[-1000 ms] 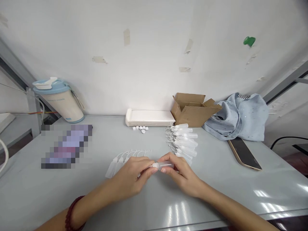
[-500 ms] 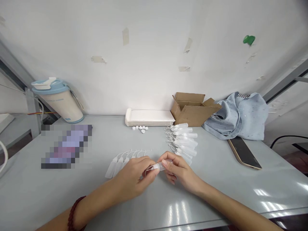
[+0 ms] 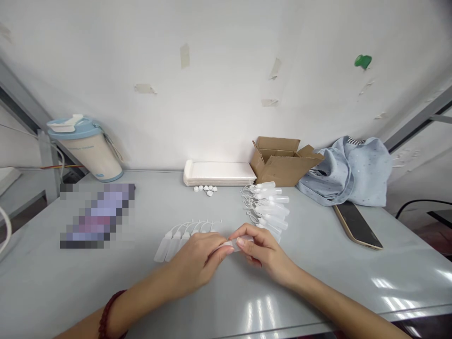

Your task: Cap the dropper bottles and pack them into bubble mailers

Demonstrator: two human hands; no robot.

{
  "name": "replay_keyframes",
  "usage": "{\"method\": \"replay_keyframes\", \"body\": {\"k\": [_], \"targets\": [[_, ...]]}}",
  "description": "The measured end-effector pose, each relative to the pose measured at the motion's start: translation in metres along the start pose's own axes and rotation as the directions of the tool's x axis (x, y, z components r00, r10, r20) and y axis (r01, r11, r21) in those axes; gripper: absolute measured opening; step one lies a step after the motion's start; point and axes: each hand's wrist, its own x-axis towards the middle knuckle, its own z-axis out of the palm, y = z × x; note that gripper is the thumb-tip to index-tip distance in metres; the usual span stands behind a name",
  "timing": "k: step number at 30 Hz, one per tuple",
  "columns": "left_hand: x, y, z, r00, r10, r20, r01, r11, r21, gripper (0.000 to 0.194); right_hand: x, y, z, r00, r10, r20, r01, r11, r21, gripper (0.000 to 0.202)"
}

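Observation:
A small translucent bottle (image 3: 237,245) lies sideways between my hands above the front middle of the table. My left hand (image 3: 201,261) pinches its white cap end between thumb and fingers. Around the bottle's body, the fingers of my right hand (image 3: 259,247) are closed. Left of my left hand, several similar bottles (image 3: 163,248) with thin curved tubes lie in a row, partly hidden by that hand. More such bottles (image 3: 273,209) are piled behind my right hand. Several small white caps (image 3: 209,193) sit farther back.
White flat stack (image 3: 221,174) and open cardboard box (image 3: 286,165) stand by the wall. A blue bag (image 3: 367,174) rests on a phone (image 3: 358,226) at right. A tumbler (image 3: 92,153) and a blurred-out flat object (image 3: 102,214) are on the left.
My left thumb and fingers have closed further over the cap end, and the thin loop seen beside it earlier is now hidden. The bottles on the table have not moved.

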Motion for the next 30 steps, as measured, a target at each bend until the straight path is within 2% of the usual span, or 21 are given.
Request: {"method": "replay_keyframes", "body": {"k": [3, 5, 7, 8, 10, 12, 14, 17, 20, 23, 26, 30], "targets": [[-0.001, -0.004, 0.005, 0.998, 0.044, -0.052, -0.039, 0.995, 0.092, 0.033, 0.001, -0.001, 0.001, 0.999, 0.04, -0.021, -0.039, 0.998, 0.047, 0.033], [0.0, -0.008, 0.006, 0.995, -0.017, -0.099, 0.027, 0.994, 0.103, 0.027, 0.002, 0.0, 0.001, 0.996, -0.032, -0.086, 0.023, 0.994, -0.108, 0.031], [0.002, -0.013, 0.004, 0.978, -0.109, -0.176, 0.129, 0.986, 0.108, 0.021, 0.005, 0.004, -0.001, 0.971, -0.193, -0.139, 0.127, 0.916, -0.381, 0.027], [0.003, -0.016, 0.002, 0.966, -0.142, -0.216, 0.17, 0.979, 0.117, 0.021, 0.007, 0.007, -0.003, 0.946, -0.29, -0.142, 0.175, 0.83, -0.529, 0.026], [0.006, -0.023, -0.003, 0.946, -0.17, -0.277, 0.218, 0.964, 0.151, 0.023, 0.012, 0.014, -0.009, 0.885, -0.455, -0.098, 0.219, 0.592, -0.775, 0.029], [0.011, -0.033, -0.01, 0.943, -0.168, -0.287, 0.233, 0.95, 0.208, 0.025, 0.018, 0.021, -0.015, 0.835, -0.548, -0.044, 0.181, 0.35, -0.919, 0.03], [0.019, -0.045, -0.018, 0.953, -0.154, -0.262, 0.227, 0.934, 0.276, 0.026, 0.022, 0.026, -0.021, 0.822, -0.57, 0.001, 0.113, 0.161, -0.98, 0.03], [0.035, -0.062, -0.03, 0.97, -0.118, -0.212, 0.186, 0.921, 0.341, 0.028, 0.024, 0.03, -0.023, 0.835, -0.55, 0.028, 0.048, 0.021, -0.999, 0.027], [0.053, -0.075, -0.038, 0.984, -0.076, -0.159, 0.13, 0.921, 0.367, 0.031, 0.023, 0.031, -0.019, 0.823, -0.567, 0.036, 0.029, -0.021, -0.999, 0.024], [0.066, -0.082, -0.039, 0.993, -0.037, -0.108, 0.077, 0.919, 0.387, 0.031, 0.022, 0.031, -0.013, 0.783, -0.621, 0.041, 0.042, -0.012, -0.999, 0.02], [0.073, -0.085, -0.035, 0.995, -0.032, -0.096, 0.068, 0.912, 0.404, 0.029, 0.019, 0.028, -0.004, 0.768, -0.635, 0.088, 0.185, 0.088, -0.979, 0.023], [0.074, -0.083, -0.034, 0.993, -0.056, -0.103, 0.094, 0.91, 0.405, 0.022, 0.01, 0.021, 0.013, 0.808, -0.545, 0.224, 0.416, 0.258, -0.872, 0.028]]}}
